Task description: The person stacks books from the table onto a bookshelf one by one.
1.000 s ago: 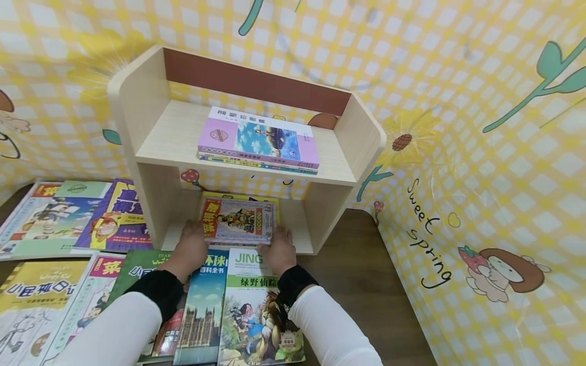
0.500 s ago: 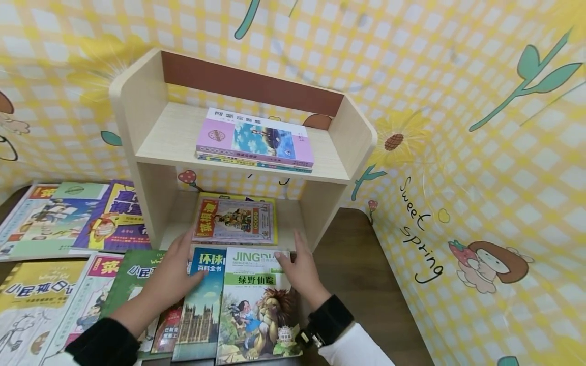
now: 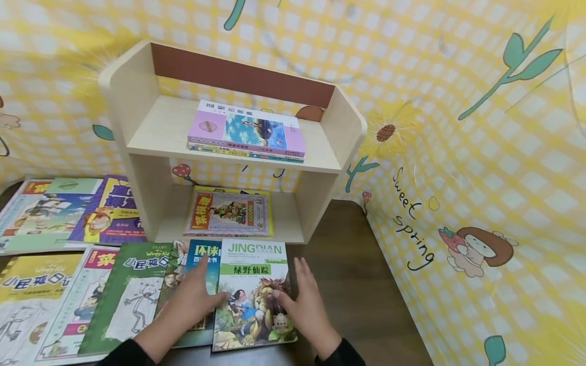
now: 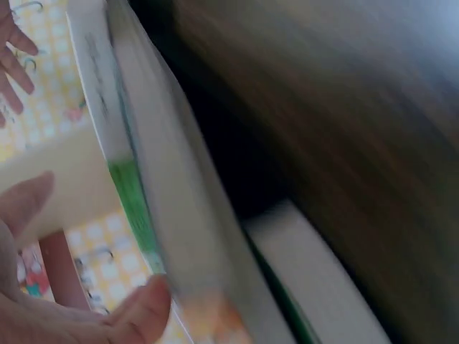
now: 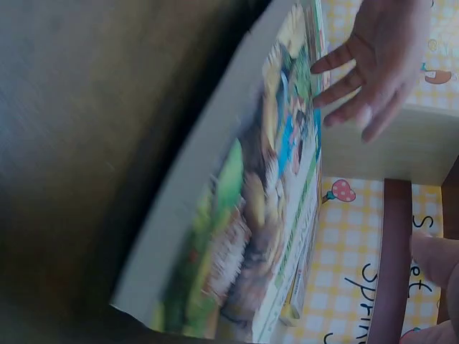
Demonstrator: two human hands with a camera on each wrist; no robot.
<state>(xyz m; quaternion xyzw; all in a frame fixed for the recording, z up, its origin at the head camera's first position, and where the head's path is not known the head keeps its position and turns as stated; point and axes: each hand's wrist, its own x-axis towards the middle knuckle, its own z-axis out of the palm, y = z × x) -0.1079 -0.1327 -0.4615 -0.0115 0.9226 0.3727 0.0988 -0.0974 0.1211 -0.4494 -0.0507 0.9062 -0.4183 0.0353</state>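
Observation:
In the head view, a white storybook [image 3: 247,272] headed "JINGDIAN", with a girl and a lion on its cover, lies in front of the bookshelf. To its left, my left hand [image 3: 192,292] is spread over the neighbouring blue book [image 3: 208,252], thumb tip at the storybook's left side. My right hand [image 3: 309,307] is at the storybook's right edge, with the thumb over the cover and the fingers straight. In the right wrist view the cover [image 5: 276,186] appears steeply from the side, and the left hand's fingers [image 5: 344,89] are extended. Contact with the book is unclear.
The two-tier bookshelf [image 3: 144,190] bears a pink-topped book stack [image 3: 208,124] above and a comic book pile [image 3: 233,213] below. A green diary book [image 3: 142,254], a yellow one [image 3: 41,284] and several others lie left. Dark table surface [image 3: 352,254] extends right.
Both hands have drawn back from the comic pile on the lower shelf, which stays there. They are now at either side of the storybook, nearer to me. The head view has shifted slightly.

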